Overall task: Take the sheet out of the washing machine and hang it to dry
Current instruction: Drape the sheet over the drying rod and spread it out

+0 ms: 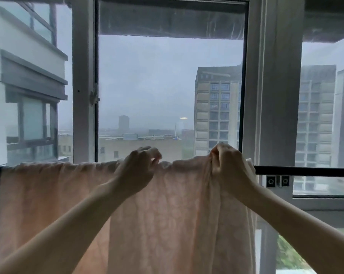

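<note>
Sheet (pixel 167 204) already hangs over the rail (pixel 305 172) (bunched rightward); left hand (pixel 137 169) and right hand (pixel 228 165) pinch its top, spreading remains.

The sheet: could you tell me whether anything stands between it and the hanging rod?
Nothing visible does: the sheet already drapes over the rod, the left hand and right hand grip its top edge, and the rod's right stretch is bare.

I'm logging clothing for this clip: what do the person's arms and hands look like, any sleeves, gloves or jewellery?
Both forearms are bare to the frame's edge, no sleeves in view. The left hand and right hand are ungloved. No ring, watch or bracelet shows, though backlight dims detail.
</note>
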### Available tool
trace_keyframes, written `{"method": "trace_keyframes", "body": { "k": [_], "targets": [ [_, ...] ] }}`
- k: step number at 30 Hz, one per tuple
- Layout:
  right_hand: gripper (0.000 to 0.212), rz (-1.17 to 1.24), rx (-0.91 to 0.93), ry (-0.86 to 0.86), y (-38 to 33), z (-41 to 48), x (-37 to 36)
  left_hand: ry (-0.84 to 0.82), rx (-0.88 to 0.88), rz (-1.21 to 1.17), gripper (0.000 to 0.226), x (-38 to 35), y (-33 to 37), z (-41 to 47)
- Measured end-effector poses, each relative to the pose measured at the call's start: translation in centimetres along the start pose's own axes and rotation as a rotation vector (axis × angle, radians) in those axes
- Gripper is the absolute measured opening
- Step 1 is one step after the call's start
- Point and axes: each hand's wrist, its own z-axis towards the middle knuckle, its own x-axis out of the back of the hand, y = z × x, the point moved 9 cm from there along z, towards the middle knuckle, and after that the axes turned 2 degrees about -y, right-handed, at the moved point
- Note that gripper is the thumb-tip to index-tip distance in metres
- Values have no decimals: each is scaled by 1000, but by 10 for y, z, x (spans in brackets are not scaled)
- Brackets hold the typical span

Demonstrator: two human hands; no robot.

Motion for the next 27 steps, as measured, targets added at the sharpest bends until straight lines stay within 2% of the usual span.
{"method": "trace_keyframes", "body": {
  "k": [3,7,10,16,24,27],
  "targets": [
    [22,66,42,-20,-4,0,-2,-109,-46,-109,17,-20,30,2],
    [26,-73,113,-50,-16,-14,-4,-54,-27,-148,10,-25,26,7],
    [27,-140,179,-32,-29,-22,-2,-86,-61,-90,14,-25,28,3],
    [30,-216,204,-112,-35,-24,-3,-117,-114,-6,18,-29,43,3],
    [24,-86,193,-59,3,-23,19,-125,24,-17,23,-26,21,4],
    [21,26,204,-106,8,-22,21,-105,27,-3,28,-25,34,7]
  ]
}}
